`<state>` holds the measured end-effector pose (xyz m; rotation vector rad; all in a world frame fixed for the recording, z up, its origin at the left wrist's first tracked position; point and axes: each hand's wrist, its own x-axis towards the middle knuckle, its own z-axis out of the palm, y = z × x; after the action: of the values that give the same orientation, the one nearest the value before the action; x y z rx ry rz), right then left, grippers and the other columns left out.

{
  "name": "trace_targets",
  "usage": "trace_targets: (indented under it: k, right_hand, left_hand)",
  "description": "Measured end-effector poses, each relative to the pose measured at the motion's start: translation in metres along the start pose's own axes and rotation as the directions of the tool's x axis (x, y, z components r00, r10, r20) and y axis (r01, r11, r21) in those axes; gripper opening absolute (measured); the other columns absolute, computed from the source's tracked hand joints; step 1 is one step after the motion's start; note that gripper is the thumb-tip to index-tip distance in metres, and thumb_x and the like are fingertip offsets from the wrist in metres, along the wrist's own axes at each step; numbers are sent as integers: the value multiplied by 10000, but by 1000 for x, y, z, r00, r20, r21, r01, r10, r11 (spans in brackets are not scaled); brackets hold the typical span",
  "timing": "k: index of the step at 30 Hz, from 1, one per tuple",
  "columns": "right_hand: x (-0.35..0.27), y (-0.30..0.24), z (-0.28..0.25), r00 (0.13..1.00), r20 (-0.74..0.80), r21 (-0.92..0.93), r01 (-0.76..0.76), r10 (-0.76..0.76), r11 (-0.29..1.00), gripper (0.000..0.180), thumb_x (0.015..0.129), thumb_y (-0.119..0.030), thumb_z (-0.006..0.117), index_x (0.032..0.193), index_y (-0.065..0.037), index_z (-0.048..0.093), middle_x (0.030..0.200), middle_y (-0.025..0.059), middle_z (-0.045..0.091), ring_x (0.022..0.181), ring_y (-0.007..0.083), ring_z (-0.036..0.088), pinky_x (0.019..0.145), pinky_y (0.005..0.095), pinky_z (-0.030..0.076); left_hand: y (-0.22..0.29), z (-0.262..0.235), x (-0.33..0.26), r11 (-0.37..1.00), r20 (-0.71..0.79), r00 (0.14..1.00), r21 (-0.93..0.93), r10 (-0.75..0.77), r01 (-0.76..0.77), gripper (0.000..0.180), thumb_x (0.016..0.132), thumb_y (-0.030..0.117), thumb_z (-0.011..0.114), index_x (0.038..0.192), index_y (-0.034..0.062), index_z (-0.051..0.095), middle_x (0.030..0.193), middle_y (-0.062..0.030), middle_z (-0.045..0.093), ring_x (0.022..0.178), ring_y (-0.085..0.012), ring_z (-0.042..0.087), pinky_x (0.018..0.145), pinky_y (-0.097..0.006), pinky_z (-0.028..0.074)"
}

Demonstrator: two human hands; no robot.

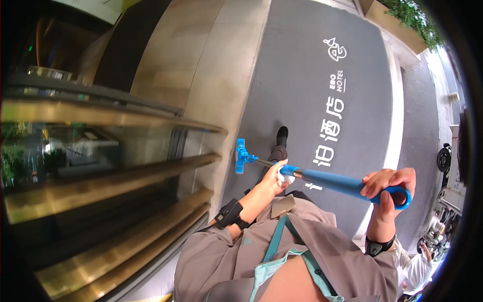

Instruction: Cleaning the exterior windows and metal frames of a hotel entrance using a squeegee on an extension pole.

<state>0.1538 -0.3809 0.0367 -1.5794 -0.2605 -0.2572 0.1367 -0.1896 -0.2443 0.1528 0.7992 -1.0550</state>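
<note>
A flat mop with a long blue handle [334,183] lies slantwise across the front of my body. Its narrow blue head [240,156] is at the far left end of the pole, close to the brass-framed glass; whether it touches anything I cannot tell. My right hand [391,185] grips the thick end of the handle, beside the looped blue tip. Further down, my left hand [273,181] is closed round the thinner part of the pole, just below the blue collar. Some white crumpled material [287,178] shows at that hand, partly hidden by the fingers.
At left stand glass panels with brass bars [115,118]. Beneath me lies a dark grey mat [302,65] with white lettering, beside beige paving [176,65]. A person in white [418,272] and parked two-wheelers [444,158] are at right. Greenery [415,20] grows top right.
</note>
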Motion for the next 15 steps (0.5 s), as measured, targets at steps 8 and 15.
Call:
trace_targets:
  k: [8,15]
  right_hand:
    - [29,2,-22,994,108,-143,18,-3,990,166,679,-47,503,801,-26,391,621,140,553,585,225,582,638,347,496]
    - [49,7,-16,985,172,34,-24,17,999,203,637,72,463,813,-7,400,663,182,561,650,285,598,685,400,491]
  left_hand:
    - [5,35,-7,994,30,997,-81,-65,67,306,761,305,532,711,4,520,594,-116,554,388,-159,497,221,-178,285]
    - [27,17,12,985,-220,972,-124,88,-117,349,719,401,558,554,117,442,476,-58,480,322,-135,396,246,-183,242]
